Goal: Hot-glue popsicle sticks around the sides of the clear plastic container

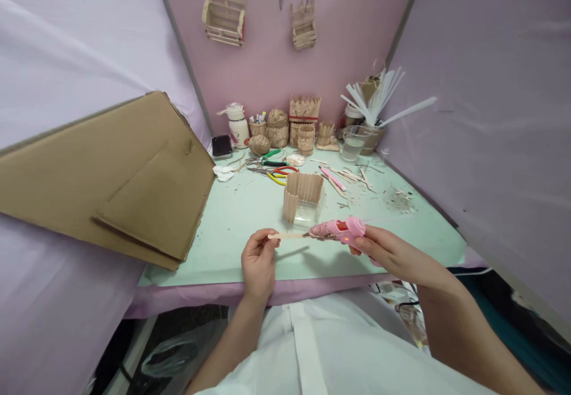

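Note:
My left hand (260,258) is closed, pinching one end of a pale wooden craft stick (289,236) held level above the front of the table. In my right hand (383,249) is a pink hot glue gun (336,229), its fingers wrapped round the handle and a small orange light glowing on its side. The gun's nozzle points left and meets the stick's right end; whether it touches I cannot tell. Just beyond them stands a clear square container (306,210), its back and left sides covered with upright wooden sticks.
Pliers and cutters (279,172) lie behind the container, with a pink knife (332,178) and loose sticks (357,175) to their right. A cup of water (352,144), twine balls and stick-covered pots (306,139) line the back. Cardboard (134,175) leans at left.

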Demonstrator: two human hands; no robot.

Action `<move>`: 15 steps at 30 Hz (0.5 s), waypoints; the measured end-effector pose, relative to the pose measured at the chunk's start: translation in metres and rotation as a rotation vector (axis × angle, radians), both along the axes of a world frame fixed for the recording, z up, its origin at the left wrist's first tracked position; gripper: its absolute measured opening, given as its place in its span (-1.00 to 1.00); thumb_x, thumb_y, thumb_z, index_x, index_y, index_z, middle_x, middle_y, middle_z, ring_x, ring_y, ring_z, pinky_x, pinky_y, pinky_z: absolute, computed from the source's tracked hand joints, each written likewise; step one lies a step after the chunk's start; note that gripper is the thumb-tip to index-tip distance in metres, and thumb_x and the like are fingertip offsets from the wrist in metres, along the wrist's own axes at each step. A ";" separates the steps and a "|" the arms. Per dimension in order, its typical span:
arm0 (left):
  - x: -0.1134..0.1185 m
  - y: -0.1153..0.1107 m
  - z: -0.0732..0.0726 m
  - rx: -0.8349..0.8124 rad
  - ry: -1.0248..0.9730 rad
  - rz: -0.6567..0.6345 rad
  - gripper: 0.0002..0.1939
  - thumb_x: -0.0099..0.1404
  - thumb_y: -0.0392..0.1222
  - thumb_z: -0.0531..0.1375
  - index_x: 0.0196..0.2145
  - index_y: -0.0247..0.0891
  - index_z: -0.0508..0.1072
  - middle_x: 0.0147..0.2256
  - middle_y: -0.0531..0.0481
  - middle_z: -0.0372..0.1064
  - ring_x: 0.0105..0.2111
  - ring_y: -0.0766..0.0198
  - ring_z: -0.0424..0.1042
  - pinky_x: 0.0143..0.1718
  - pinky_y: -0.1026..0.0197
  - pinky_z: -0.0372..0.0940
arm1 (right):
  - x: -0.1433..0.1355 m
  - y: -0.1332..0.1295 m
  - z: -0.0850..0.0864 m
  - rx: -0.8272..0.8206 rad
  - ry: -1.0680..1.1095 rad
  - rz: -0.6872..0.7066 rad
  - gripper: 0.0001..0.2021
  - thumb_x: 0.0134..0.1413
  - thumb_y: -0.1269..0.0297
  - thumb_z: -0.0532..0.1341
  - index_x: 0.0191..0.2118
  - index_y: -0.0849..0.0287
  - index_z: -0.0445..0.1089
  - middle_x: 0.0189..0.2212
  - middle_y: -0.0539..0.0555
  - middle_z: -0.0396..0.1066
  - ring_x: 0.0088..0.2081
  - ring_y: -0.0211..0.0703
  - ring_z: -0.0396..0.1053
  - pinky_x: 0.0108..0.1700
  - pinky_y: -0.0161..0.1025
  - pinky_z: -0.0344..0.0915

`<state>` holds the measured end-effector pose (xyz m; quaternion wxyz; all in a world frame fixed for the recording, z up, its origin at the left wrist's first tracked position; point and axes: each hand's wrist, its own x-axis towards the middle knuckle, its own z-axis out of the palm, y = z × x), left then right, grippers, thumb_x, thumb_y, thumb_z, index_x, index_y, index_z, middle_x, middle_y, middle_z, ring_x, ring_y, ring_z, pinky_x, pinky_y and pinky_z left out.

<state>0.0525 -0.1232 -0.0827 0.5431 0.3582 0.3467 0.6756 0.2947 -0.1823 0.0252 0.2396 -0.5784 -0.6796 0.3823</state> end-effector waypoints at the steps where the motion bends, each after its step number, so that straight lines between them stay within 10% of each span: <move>1: 0.000 0.000 0.000 0.000 0.000 0.000 -0.79 0.08 -0.11 0.43 -0.33 -0.19 0.58 -0.35 0.04 0.49 -0.40 0.42 0.36 -0.29 0.37 0.29 | 0.000 0.000 0.000 0.003 -0.008 -0.001 -0.42 0.24 -0.27 -0.06 -0.23 0.17 0.40 -0.37 0.07 0.39 -0.38 -0.17 0.29 -0.27 -0.21 0.30; 15: -0.001 -0.001 0.002 -0.009 0.039 -0.005 -0.79 0.10 -0.09 0.41 -0.32 -0.21 0.57 -0.34 0.03 0.48 -0.40 0.41 0.36 -0.29 0.36 0.29 | 0.055 -0.010 0.015 0.118 -0.444 -0.214 -0.45 0.21 -0.27 -0.05 -0.20 0.08 0.44 -0.29 0.16 0.50 -0.24 0.04 0.41 -0.19 -0.13 0.31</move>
